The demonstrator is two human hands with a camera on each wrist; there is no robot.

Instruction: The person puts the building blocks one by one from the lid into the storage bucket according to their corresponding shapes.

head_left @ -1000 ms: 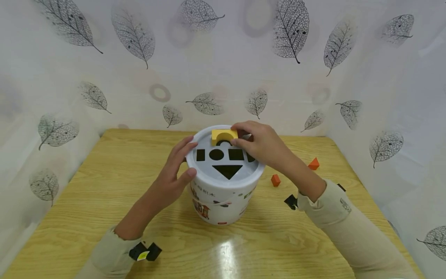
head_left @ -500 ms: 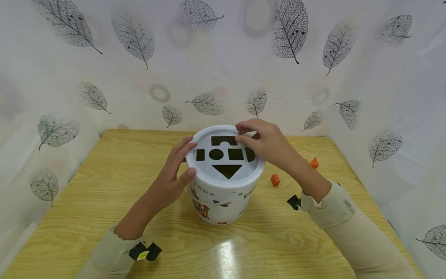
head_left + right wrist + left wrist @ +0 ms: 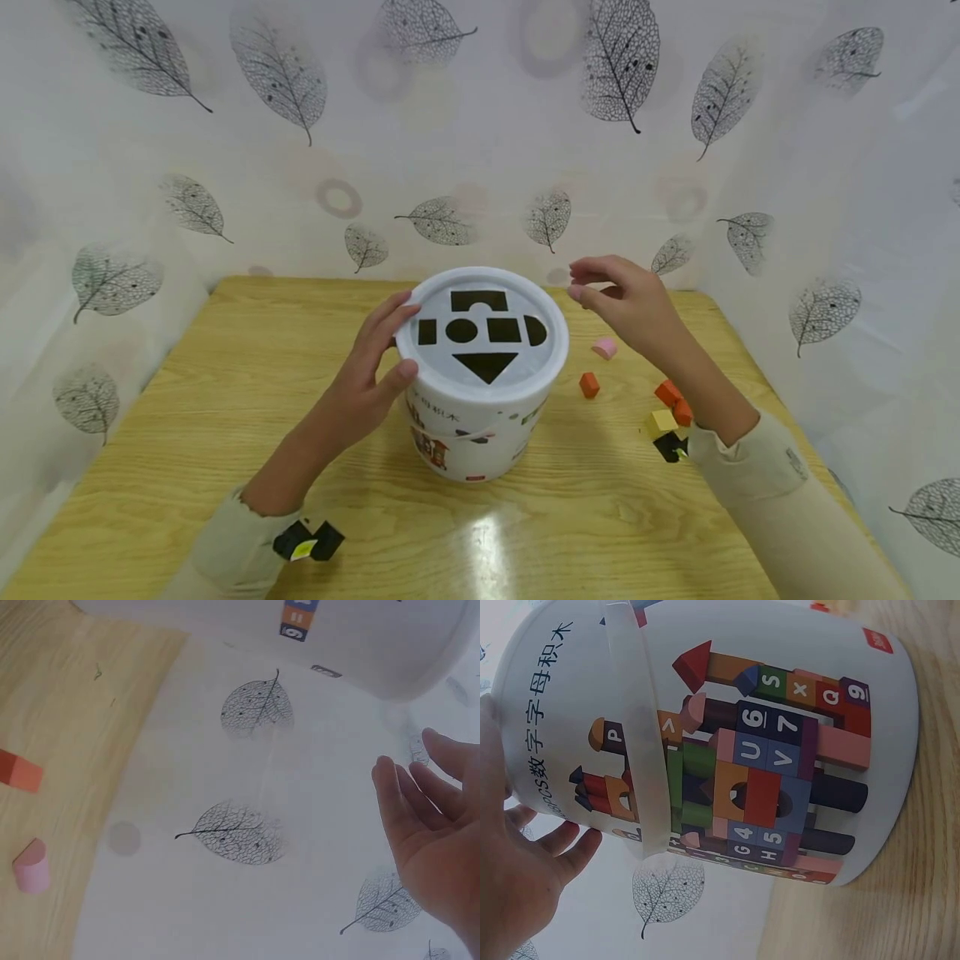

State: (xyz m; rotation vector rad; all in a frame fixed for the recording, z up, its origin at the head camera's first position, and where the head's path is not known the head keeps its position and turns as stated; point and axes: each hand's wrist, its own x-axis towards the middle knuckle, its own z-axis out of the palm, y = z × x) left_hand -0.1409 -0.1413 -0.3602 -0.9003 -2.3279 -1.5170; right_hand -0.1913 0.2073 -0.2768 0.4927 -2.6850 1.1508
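A white bucket (image 3: 472, 454) stands on the table, its lid (image 3: 431, 367) cut with several dark shaped holes: arch, square, circle, rectangle, half-round and triangle. My left hand (image 3: 367, 358) rests on the lid's left side, fingers spread over the rim and thumb nearer the front. In the left wrist view the same hand (image 3: 525, 877) lies against the bucket's upper end, beside the printed block castle. My right hand (image 3: 626, 304) is in the air to the right of the bucket, apart from it. Its fingers are loosely bent with nothing between them, as the right wrist view also shows.
Right of the bucket lie a pink half-round block (image 3: 604, 347) and an orange block (image 3: 590, 385). Near my right wrist are two red-orange blocks (image 3: 667, 392) and a yellow block (image 3: 662, 423). A leaf-patterned curtain (image 3: 480, 125) borders the table's back and sides.
The yellow arch block in my right fingers went out of sight at the arch hole. My right hand then moved right, off the lid, uncovering more blocks. The left hand stayed put.
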